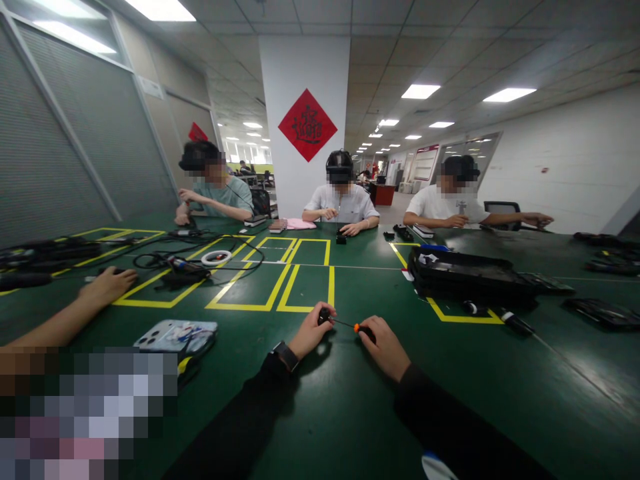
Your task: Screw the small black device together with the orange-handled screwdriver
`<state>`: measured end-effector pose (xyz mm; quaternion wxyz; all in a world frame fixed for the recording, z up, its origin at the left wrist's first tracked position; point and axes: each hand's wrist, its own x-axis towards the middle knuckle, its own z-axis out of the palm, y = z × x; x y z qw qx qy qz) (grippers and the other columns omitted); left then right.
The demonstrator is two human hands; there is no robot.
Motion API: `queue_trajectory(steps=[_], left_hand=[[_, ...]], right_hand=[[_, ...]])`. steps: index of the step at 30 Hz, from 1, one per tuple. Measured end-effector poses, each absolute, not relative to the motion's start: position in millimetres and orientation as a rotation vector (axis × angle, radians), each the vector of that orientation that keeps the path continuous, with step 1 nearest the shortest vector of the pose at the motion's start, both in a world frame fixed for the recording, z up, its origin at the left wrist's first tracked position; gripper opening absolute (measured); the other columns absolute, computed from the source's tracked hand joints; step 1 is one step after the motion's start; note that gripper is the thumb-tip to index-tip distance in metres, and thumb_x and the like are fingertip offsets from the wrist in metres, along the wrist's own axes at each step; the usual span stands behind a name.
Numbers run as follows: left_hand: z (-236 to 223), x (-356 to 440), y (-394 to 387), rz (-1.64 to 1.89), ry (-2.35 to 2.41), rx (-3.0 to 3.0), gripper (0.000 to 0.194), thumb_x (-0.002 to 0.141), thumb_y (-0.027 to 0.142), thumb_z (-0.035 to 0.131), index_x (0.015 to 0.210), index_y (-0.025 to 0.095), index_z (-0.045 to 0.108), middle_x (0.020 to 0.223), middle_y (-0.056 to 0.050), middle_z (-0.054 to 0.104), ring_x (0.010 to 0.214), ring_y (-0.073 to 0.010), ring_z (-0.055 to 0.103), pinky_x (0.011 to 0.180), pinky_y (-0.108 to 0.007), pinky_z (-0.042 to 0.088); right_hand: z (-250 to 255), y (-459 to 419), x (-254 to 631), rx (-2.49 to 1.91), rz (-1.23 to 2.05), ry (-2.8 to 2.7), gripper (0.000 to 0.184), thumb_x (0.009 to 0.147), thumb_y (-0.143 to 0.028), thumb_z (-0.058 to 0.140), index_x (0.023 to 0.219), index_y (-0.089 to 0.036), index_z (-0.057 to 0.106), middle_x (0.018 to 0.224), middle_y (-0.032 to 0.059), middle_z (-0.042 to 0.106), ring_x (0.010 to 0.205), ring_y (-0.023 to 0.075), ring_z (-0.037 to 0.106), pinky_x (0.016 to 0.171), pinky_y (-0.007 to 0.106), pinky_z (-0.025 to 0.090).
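My right hand [384, 347] is wrapped round the black-and-orange handle of a screwdriver [357, 328]. Its thin shaft points left, and the tip reaches my left hand [311, 331]. Pinched in the fingers of that left hand is a small black part [324, 315], partly covered by them; its exact kind is too small to make out. Whether the tip sits in the part or only touches it, I cannot tell. Both hands are just above the green table [345, 413], close together, with a dark watch on my left wrist.
A phone [175, 335] lies to the left, near a co-worker's hand [111, 285]. Cables [185, 267] and a white tape roll [217, 258] are farther back. At right stands a black tray [465, 273], with a cable end [517, 323] in front. Three people sit opposite.
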<state>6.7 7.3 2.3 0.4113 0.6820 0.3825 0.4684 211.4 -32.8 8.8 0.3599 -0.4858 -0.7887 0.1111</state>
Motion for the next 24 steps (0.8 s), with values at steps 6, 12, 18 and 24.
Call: queue_trajectory(steps=[6, 12, 18, 24], left_hand=[[5.1, 6.1, 7.0, 1.187, 1.018, 1.728, 0.024, 0.068, 0.014, 0.051, 0.091, 0.018, 0.054, 0.093, -0.003, 0.057, 0.089, -0.0161, 0.053, 0.084, -0.030, 0.039], [6.5, 6.6, 4.8, 1.169, 1.069, 1.713, 0.022, 0.066, 0.013, 0.050, 0.087, 0.018, 0.053, 0.085, -0.001, 0.056, 0.083, -0.0155, 0.053, 0.079, -0.029, 0.040], [1.9, 6.3, 7.8, 1.178, 1.025, 1.743, 0.023, 0.067, 0.012, 0.050, 0.089, 0.019, 0.050, 0.085, 0.000, 0.054, 0.082, -0.0141, 0.052, 0.078, -0.027, 0.039], [2.8, 7.2, 6.8, 1.189, 1.000, 1.765, 0.018, 0.072, 0.019, 0.051, 0.090, 0.019, 0.051, 0.091, -0.001, 0.055, 0.083, -0.0142, 0.052, 0.080, -0.027, 0.039]], right_hand=[[9.1, -32.0, 211.7, -1.229, 0.382, -2.021, 0.013, 0.078, -0.023, 0.051, 0.090, -0.018, 0.055, 0.089, 0.0047, 0.054, 0.085, 0.0172, 0.050, 0.077, 0.031, 0.041], [10.8, -32.4, 212.0, -1.236, 0.364, -2.019, 0.017, 0.084, -0.020, 0.040, 0.084, -0.018, 0.056, 0.087, 0.0051, 0.054, 0.085, 0.0168, 0.049, 0.079, 0.031, 0.039], [7.1, -31.8, 212.0, -1.240, 0.395, -1.989, 0.011, 0.079, -0.020, 0.049, 0.088, -0.018, 0.055, 0.087, 0.0039, 0.054, 0.081, 0.0161, 0.050, 0.074, 0.029, 0.041], [7.1, -30.5, 212.6, -1.246, 0.377, -1.957, 0.014, 0.083, -0.021, 0.043, 0.088, -0.017, 0.056, 0.089, 0.0055, 0.054, 0.086, 0.0167, 0.050, 0.079, 0.031, 0.040]])
